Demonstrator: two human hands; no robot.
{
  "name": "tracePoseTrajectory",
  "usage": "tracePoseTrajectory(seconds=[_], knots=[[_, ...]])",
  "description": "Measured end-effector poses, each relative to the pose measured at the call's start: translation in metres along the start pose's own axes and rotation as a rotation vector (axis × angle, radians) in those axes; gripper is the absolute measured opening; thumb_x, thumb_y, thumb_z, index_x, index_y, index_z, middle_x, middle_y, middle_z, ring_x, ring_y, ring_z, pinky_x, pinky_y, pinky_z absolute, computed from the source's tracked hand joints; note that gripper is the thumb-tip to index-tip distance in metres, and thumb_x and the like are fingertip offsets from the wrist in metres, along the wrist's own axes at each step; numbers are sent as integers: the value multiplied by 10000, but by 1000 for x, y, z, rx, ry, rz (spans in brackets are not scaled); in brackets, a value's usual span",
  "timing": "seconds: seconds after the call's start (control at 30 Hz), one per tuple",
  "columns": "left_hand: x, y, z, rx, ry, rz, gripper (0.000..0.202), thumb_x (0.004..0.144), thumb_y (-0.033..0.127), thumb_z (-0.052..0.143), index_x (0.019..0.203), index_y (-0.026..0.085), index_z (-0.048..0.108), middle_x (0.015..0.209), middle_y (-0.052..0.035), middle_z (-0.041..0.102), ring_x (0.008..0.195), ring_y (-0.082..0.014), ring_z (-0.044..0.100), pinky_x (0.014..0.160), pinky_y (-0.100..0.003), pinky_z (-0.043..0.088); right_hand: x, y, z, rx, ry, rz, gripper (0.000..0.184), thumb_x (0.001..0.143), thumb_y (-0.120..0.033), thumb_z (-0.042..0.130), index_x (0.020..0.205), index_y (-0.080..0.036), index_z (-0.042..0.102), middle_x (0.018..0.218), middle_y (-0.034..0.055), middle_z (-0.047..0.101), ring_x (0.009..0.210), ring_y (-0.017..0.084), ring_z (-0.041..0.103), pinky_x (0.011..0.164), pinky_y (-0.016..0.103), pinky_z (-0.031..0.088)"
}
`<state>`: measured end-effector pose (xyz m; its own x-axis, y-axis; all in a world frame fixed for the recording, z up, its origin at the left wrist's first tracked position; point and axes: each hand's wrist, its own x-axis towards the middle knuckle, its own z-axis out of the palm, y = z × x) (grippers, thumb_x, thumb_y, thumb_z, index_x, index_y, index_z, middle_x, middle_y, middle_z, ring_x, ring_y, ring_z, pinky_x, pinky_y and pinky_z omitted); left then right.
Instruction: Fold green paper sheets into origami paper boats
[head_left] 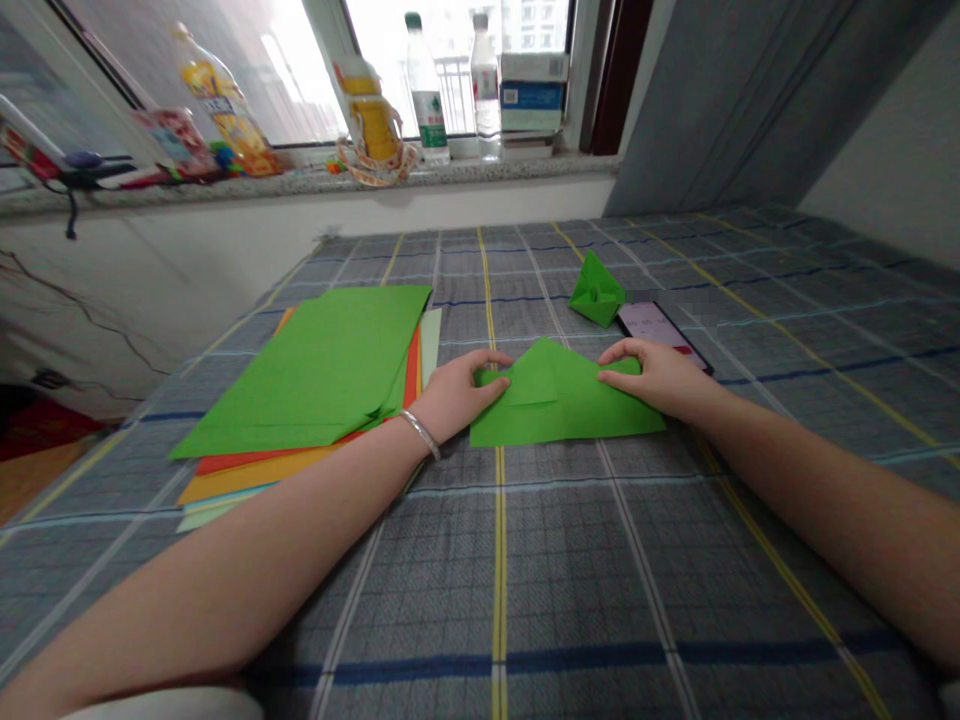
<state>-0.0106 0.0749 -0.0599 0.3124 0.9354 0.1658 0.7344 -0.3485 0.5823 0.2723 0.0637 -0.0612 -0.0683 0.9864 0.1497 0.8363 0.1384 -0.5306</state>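
A sheet of green paper (559,405), folded to a peak at its far edge with a wide strip along the near side, lies in front of me on the checked cloth. My left hand (461,390) pinches its left end between thumb and fingers. At the right end, my right hand (652,375) grips the paper the same way. Behind it stands a small folded green paper piece (596,292), pointed at the top. A phone (660,330) with a lit screen lies beside that piece, partly covered by my right hand.
To the left lies a stack of coloured paper (322,370), green on top with orange, yellow and pale sheets below. The checked cloth (570,580) spreads under everything. Along the windowsill (300,185) stand several bottles and some boxes (532,95). A grey curtain (720,100) hangs at right.
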Motion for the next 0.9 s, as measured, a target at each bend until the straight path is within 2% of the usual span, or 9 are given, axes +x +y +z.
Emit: tracePoseTrajectory(seconds=[0.1, 0.17, 0.33, 0.5, 0.6, 0.7, 0.8, 0.9], knots=[[1, -5, 2, 92, 3, 92, 280, 830, 336, 609, 1088, 259, 688, 957, -29, 715, 803, -200, 637, 776, -350, 500, 0, 2, 2, -23, 4, -62, 175, 733, -392, 674, 840, -256, 702, 638, -9, 630, 597, 194, 599, 557, 313, 442], [1, -6, 3, 156, -6, 142, 265, 844, 346, 598, 1078, 262, 690, 960, -32, 722, 862, -214, 650, 817, -368, 497, -1, 2, 3, -28, 25, -109, 148, 737, -369, 672, 828, -255, 699, 681, -2, 667, 631, 202, 626, 570, 318, 458], [0, -1, 3, 252, -20, 144, 293, 851, 342, 603, 1123, 273, 684, 952, -57, 724, 899, -261, 645, 853, -432, 474, -3, -1, 4, -67, 20, -150, 144, 763, -321, 661, 884, -249, 692, 822, 21, 726, 745, 228, 669, 658, 351, 497], [0, -1, 3, 299, -52, 135, 295, 874, 346, 577, 1143, 306, 691, 911, -56, 717, 843, -249, 625, 819, -420, 473, -4, -2, 4, -105, -16, -198, 132, 785, -275, 643, 905, -244, 691, 907, 36, 729, 837, 239, 673, 764, 385, 520], [-1, -1, 4, 336, -56, 179, 299, 884, 340, 562, 1152, 302, 689, 914, -59, 700, 857, -242, 606, 834, -423, 465, -3, 1, 5, -138, -32, -254, 154, 801, -262, 625, 931, -229, 699, 982, 59, 714, 934, 248, 659, 853, 412, 511], [-4, 0, 5, 395, -3, 258, 291, 873, 300, 572, 1132, 282, 702, 951, -75, 663, 903, -244, 584, 849, -428, 461, -2, 5, 8, -181, -20, -379, 167, 813, -258, 608, 945, -230, 705, 1006, 68, 696, 978, 247, 639, 911, 437, 495], [-7, 2, 5, 417, 54, 373, 275, 866, 241, 568, 1093, 273, 721, 1098, -90, 636, 1002, -260, 558, 907, -454, 443, -4, 1, 10, -208, 3, -545, 217, 814, -178, 574, 974, -234, 709, 1097, 67, 693, 1054, 251, 615, 963, 468, 466], [-9, 4, 5, 384, 20, 525, 272, 893, 229, 538, 1092, 276, 718, 1210, -68, 621, 1090, -254, 532, 983, -465, 407, -11, -9, 12, -181, 0, -695, 301, 817, -120, 551, 1040, -251, 704, 1177, 51, 688, 1134, 249, 585, 1005, 484, 444]])
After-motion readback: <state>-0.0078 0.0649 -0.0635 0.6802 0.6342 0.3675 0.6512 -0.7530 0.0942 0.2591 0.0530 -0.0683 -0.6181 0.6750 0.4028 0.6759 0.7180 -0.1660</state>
